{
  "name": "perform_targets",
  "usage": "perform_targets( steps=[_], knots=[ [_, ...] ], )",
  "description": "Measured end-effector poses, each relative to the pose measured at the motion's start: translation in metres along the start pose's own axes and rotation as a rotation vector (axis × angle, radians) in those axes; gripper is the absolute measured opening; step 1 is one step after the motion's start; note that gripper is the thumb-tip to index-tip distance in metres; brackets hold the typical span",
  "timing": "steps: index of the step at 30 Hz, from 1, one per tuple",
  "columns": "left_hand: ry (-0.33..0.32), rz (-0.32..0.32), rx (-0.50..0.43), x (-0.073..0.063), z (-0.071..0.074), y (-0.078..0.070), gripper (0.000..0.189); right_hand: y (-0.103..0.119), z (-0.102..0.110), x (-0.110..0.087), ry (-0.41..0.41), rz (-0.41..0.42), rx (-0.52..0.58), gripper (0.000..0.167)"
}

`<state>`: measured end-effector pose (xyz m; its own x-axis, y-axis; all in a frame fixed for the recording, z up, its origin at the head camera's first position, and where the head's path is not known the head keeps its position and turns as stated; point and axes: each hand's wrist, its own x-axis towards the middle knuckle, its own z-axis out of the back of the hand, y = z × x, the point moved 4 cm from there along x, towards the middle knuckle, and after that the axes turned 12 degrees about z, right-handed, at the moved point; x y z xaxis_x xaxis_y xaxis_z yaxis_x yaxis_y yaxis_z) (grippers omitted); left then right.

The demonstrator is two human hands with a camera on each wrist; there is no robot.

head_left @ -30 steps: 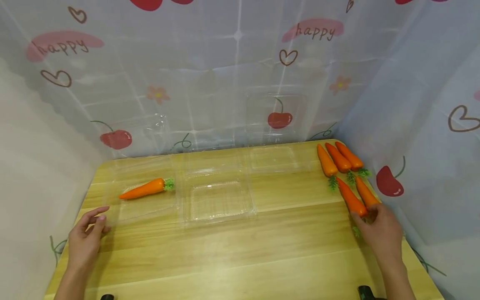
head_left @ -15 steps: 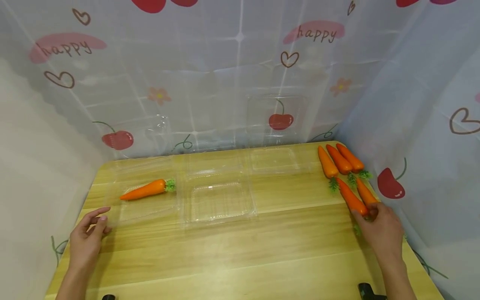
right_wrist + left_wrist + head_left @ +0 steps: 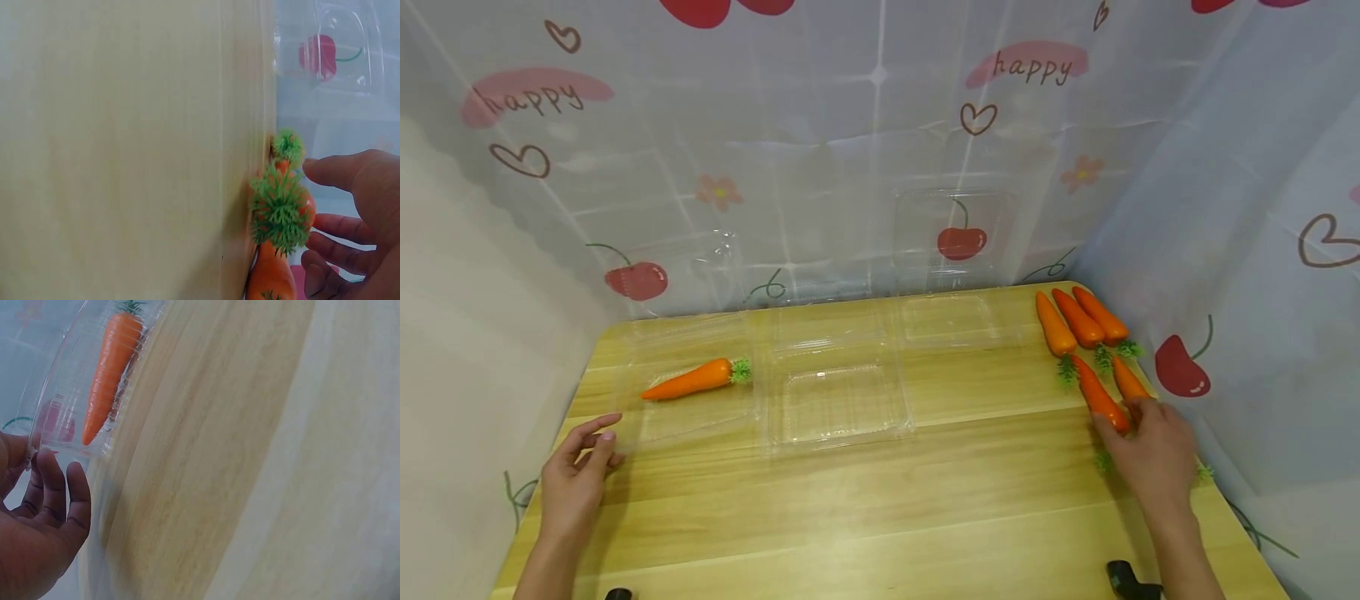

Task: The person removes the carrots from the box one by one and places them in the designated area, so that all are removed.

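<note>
In the head view, my right hand [image 3: 1152, 454] is over the front carrots at the right, its thumb and fingers around the thick end of one carrot [image 3: 1101, 398]. A neighbouring carrot [image 3: 1127, 379] is partly hidden by this hand. The right wrist view shows green tops [image 3: 281, 209] beside the thumb and fingers. On the left, my left hand [image 3: 574, 471] has loosely bent fingers at the near left corner of a clear plastic box [image 3: 700, 427]; whether they touch its rim is hard to tell. One carrot [image 3: 688, 381] lies in that box.
Several more carrots [image 3: 1078, 318] lie at the table's back right corner. Two other clear boxes, one in the middle [image 3: 842, 433] and one behind it to the right [image 3: 951, 321], stand with lids raised. A printed curtain [image 3: 827, 200] hangs behind the wooden table [image 3: 850, 517].
My right hand has shifted slightly left, and the thick end of the carrot under it has swung left too. A second green top now shows to the hand's right. The left hand stays put.
</note>
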<state>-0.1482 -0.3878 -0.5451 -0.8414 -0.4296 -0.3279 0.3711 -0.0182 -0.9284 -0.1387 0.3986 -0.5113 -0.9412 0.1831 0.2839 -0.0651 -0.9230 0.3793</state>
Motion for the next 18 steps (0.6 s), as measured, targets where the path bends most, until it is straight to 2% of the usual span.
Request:
perform_targets(
  steps=[6, 13, 18],
  knots=[
    [0.003, 0.001, -0.003, 0.000, 0.000, 0.001, 0.037, 0.015, 0.000, 0.002, 0.019, 0.012, 0.001, 0.059],
    [0.018, -0.013, -0.010, 0.000, 0.000, 0.000, 0.038, 0.054, -0.006, 0.017, -0.015, 0.157, 0.074, 0.056],
    [0.025, -0.023, -0.023, 0.001, 0.000, 0.002, 0.037, 0.089, -0.021, 0.033, 0.025, 0.227, 0.191, 0.047]
  ],
)
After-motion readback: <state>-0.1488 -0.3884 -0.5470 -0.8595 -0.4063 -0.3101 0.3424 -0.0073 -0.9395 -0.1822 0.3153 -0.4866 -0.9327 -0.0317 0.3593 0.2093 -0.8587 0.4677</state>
